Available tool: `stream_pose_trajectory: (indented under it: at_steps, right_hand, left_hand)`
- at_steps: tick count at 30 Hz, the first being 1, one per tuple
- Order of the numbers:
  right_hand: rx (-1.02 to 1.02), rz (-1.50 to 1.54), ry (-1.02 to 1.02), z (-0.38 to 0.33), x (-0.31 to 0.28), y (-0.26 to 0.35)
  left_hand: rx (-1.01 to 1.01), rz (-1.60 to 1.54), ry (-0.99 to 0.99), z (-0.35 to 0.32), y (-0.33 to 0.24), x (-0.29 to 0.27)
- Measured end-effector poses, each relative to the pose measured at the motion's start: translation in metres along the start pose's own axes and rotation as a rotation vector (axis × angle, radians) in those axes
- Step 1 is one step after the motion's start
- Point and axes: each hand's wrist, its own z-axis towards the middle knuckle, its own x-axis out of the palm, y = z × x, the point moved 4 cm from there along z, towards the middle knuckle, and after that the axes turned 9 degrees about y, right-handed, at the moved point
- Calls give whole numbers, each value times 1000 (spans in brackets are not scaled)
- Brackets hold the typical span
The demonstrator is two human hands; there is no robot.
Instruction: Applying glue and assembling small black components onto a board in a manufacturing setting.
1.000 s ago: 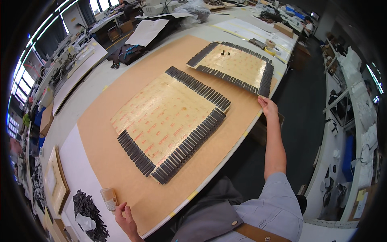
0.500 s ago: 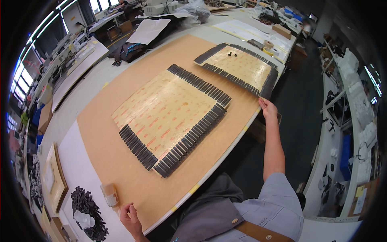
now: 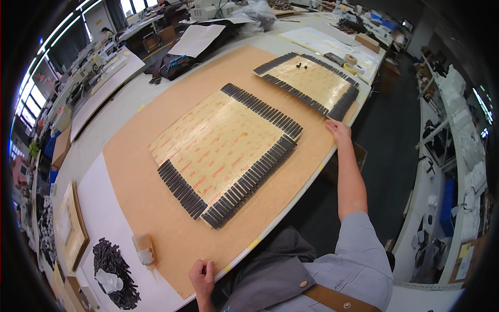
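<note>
My right hand (image 3: 339,131) reaches forward along the table edge, its fingers pinched at the near corner of the farther board (image 3: 317,86). That board is pale, with dark grey strips side by side along its borders and a few small black pieces on top. Close to the table's front edge, my left hand (image 3: 201,275) is curled into a loose fist, with nothing visible in it. Between the hands lies a larger pale board (image 3: 223,138) with red printed marks. Dark strips (image 3: 249,174) line three of its sides, partly on the far left one.
Brown paper (image 3: 127,171) covers the table beneath both boards. At the left are a heap of black strips (image 3: 117,275), a small clear-and-tan container (image 3: 144,249) and another board (image 3: 73,229). Tape rolls (image 3: 351,60) sit at the far right. Shelving (image 3: 447,156) stands across the aisle.
The farther board has shifted slightly away from me and turned a little, with my right hand at its corner. My left hand has moved right along the table edge and closed more.
</note>
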Motion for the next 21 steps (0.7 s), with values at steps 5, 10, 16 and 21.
stream_pose_trajectory:
  at_steps: [5,10,16,21]
  right_hand:
    - [58,12,13,8,-4,-3]
    - [49,-7,-11,2,0,-5]
    - [35,-21,-53,-6,8,-4]
    - [63,6,-66,7,5,2]
  left_hand:
    - [-24,-74,-68,2,10,1]
    - [-19,-41,-82,3,7,-1]
    - [16,-12,-76,4,11,0]
    - [-13,-48,-100,3,14,3]
